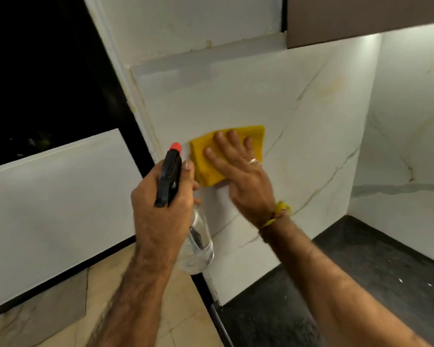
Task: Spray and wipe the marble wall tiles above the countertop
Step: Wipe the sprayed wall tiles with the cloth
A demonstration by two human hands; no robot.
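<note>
The white marble wall tile (311, 126) with thin grey and gold veins rises above the dark countertop (361, 276). A folded yellow cloth (254, 139) lies flat against the tile. My right hand (238, 171) presses on it with straight, spread fingers; a ring shows on one finger. My left hand (161, 204) grips a clear spray bottle (198, 246) by its black trigger head, whose red nozzle points up toward the tile just left of the cloth. Clear liquid fills the bottle's lower part.
A brown upper cabinet (361, 16) hangs at the top right. A second marble wall (406, 146) meets the first at the right corner. A dark window opening (48, 71) and a white ledge (48, 209) lie at the left, beige floor tiles (110, 309) below.
</note>
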